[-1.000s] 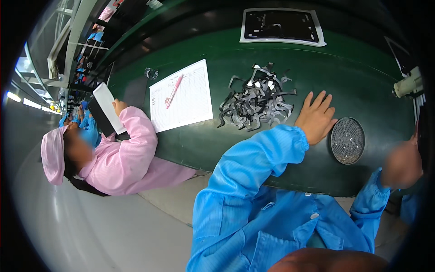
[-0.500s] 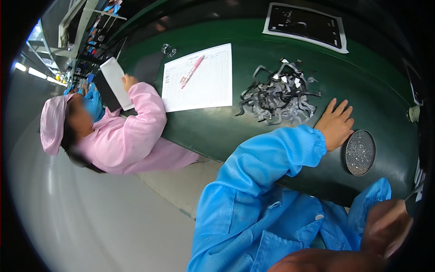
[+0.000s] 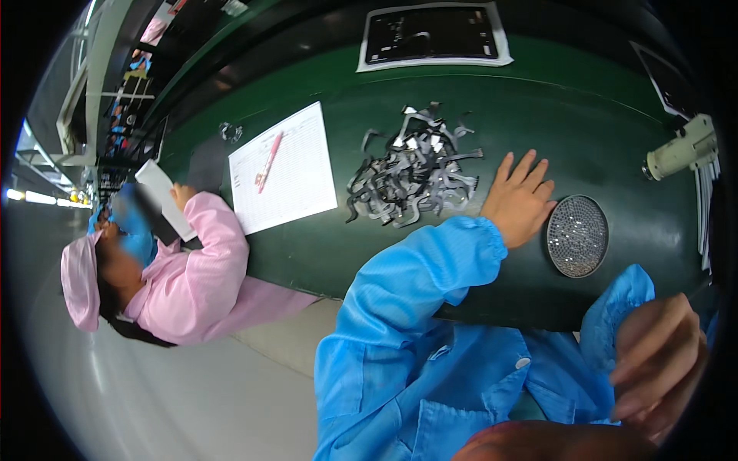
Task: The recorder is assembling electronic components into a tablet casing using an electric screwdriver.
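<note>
My left hand (image 3: 520, 198) lies flat on the green tabletop with its fingers spread, holding nothing. Just left of it is a tangled heap of black and grey flat flex cables (image 3: 415, 170). To its right, a shallow round dish (image 3: 578, 235) with a dotted, glittering inside sits close to the fingers and thumb, apart from them. My right hand (image 3: 657, 357) is raised in front of my chest at the lower right, fingers curled. What those fingers hold, if anything, is hidden.
A printed sheet (image 3: 307, 173) with a pink pen (image 3: 270, 163) lies on the left. At the back is a black-and-white framed sheet (image 3: 430, 34). A pale cylindrical device (image 3: 683, 147) stands at right. A co-worker in pink (image 3: 192, 276) sits at left holding a white object (image 3: 167, 198).
The view has turned to the right, so the table's things sit further left. My left hand stays flat beside the heap. A thin metal piece by my right hand no longer shows clearly.
</note>
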A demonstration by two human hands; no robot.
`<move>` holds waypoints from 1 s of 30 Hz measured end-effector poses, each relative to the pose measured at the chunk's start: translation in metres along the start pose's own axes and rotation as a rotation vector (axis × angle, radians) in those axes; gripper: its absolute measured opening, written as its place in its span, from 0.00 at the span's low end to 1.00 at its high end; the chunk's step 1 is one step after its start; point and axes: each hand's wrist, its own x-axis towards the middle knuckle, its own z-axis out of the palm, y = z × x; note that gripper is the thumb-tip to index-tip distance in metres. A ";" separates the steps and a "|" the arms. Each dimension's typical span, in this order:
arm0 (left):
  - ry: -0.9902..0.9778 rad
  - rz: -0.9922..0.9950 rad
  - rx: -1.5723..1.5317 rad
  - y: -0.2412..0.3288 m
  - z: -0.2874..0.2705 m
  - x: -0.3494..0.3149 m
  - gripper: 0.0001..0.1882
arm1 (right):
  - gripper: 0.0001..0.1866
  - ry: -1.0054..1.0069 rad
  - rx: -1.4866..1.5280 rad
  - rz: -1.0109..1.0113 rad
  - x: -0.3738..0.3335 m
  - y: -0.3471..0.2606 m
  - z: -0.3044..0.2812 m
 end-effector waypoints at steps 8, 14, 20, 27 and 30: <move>0.076 0.041 0.007 -0.008 -0.017 -0.009 0.13 | 0.07 -0.012 -0.065 0.116 0.036 0.031 0.014; 0.467 -0.110 0.144 -0.058 -0.104 -0.005 0.07 | 0.10 0.014 -0.056 0.051 0.024 0.027 0.002; 0.422 -0.737 0.394 -0.140 -0.149 -0.046 0.11 | 0.12 -0.127 -0.016 -0.093 0.027 0.019 -0.007; 0.275 -0.881 -0.097 -0.144 -0.164 -0.059 0.11 | 0.14 -0.076 -0.030 -0.106 0.024 0.030 -0.001; 0.386 -0.751 -0.420 -0.133 -0.172 -0.054 0.09 | 0.13 -0.060 -0.027 -0.099 0.025 0.025 -0.002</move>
